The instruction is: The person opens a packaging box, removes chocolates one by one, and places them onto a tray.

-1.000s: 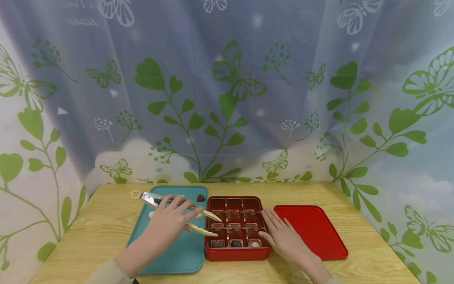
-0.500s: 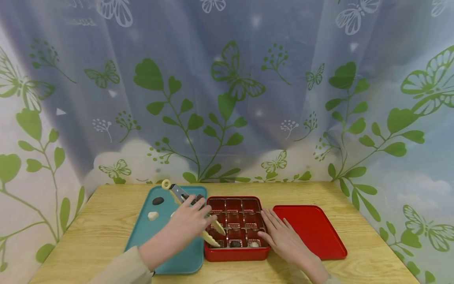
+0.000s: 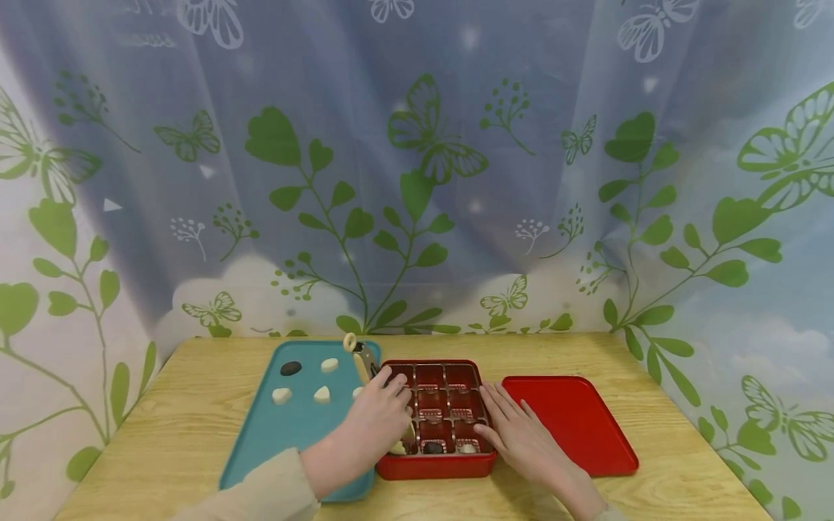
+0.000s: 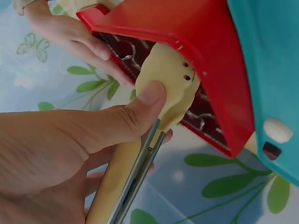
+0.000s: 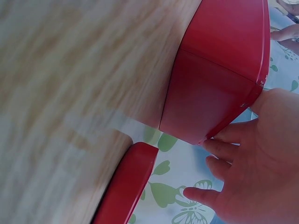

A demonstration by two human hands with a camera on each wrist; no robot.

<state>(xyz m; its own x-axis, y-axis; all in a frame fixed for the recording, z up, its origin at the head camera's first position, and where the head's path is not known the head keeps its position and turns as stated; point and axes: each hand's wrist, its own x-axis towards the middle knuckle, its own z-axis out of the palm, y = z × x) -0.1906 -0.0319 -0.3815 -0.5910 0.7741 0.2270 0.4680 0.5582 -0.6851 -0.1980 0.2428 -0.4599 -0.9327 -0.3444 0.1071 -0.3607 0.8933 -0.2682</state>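
My left hand [image 3: 381, 416] grips the tongs [image 4: 170, 77], steel-armed with cream wavy-edged tips, its thumb pressing on one side. The tongs stand steeply, tips down in the front left compartment of the red divided box [image 3: 436, 467]; whatever lies between those tips is hidden. In the front row beside it sit a dark chocolate [image 3: 433, 448] in the middle and a white chocolate [image 3: 467, 449] on the right. My right hand [image 3: 521, 438] rests against the box's right side, fingers straight along the rim, as the right wrist view also shows.
A teal tray [image 3: 293, 449] lies left of the box, bearing a dark oval chocolate [image 3: 290, 368] and several white ones, including a triangular piece [image 3: 322, 395]. The red lid [image 3: 573, 427] lies on the wooden table [image 3: 658, 463] to the right. A patterned curtain [image 3: 456, 253] hangs behind.
My left hand has moved right from over the tray to the box. The tongs have swung from nearly level to steep, and their tips have come down and closer together. My right hand stays put.
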